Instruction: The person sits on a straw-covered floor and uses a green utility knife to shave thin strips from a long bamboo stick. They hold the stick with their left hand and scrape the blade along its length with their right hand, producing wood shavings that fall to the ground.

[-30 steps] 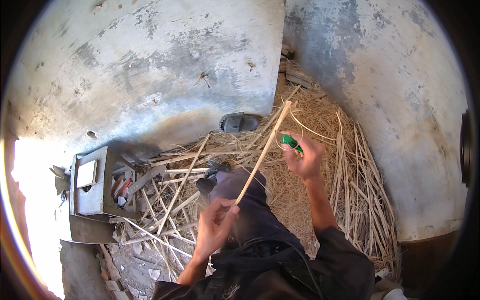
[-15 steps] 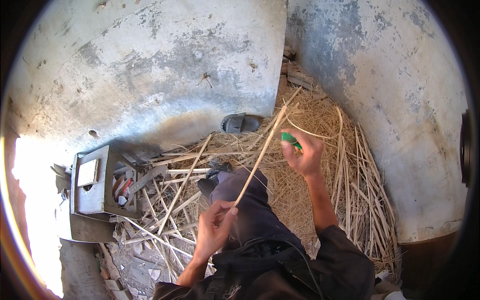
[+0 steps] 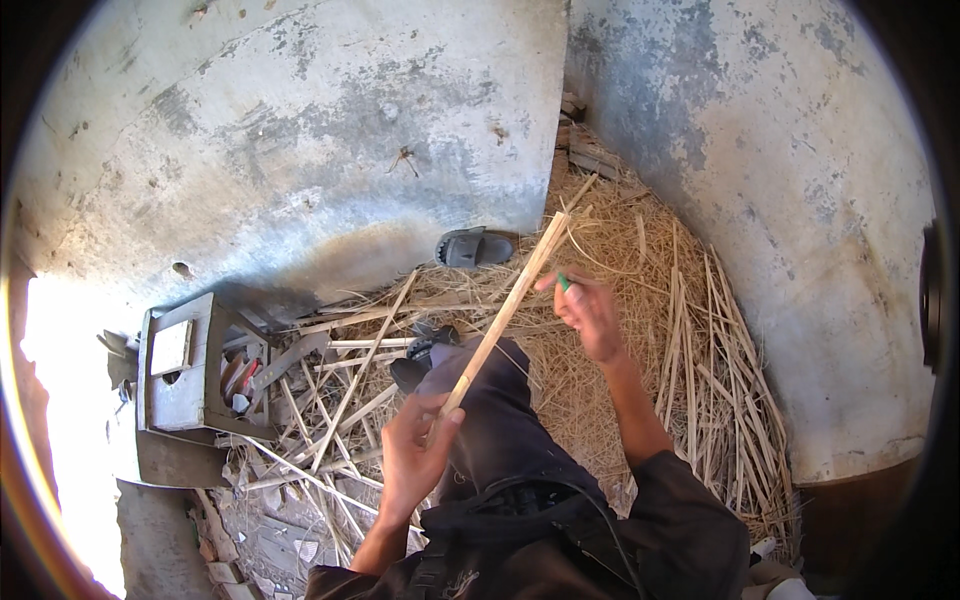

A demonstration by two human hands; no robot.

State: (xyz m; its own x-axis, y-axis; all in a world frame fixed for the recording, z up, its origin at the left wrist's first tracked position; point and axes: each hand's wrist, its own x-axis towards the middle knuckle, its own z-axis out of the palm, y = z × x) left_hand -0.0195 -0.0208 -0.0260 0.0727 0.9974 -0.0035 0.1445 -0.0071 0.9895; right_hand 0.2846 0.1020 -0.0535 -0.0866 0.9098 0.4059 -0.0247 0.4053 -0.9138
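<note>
My left hand (image 3: pixel 416 450) pinches the lower end of a long pale bamboo strip (image 3: pixel 503 318), which slants up and away to the right over my leg. Its broad face shows, and its far end lies over the shavings. Just right of the strip's upper half is my right hand (image 3: pixel 594 315), smeared by motion, its fingers closed round a small green thing (image 3: pixel 564 282). Most of that green thing is hidden, so its kind does not show. I cannot tell whether it touches the strip.
Thin shavings (image 3: pixel 585 410) cover the floor, with many bamboo strips (image 3: pixel 715 360) piled along the right wall. More strips cross at the left beside a worn wooden box (image 3: pixel 205 370). A dark sandal (image 3: pixel 473 247) lies by the far wall (image 3: pixel 330 130).
The bamboo strip has turned so its wider face shows. My right hand has moved slightly left and down, nearer the strip, and the long curled shaving beside it is less visible.
</note>
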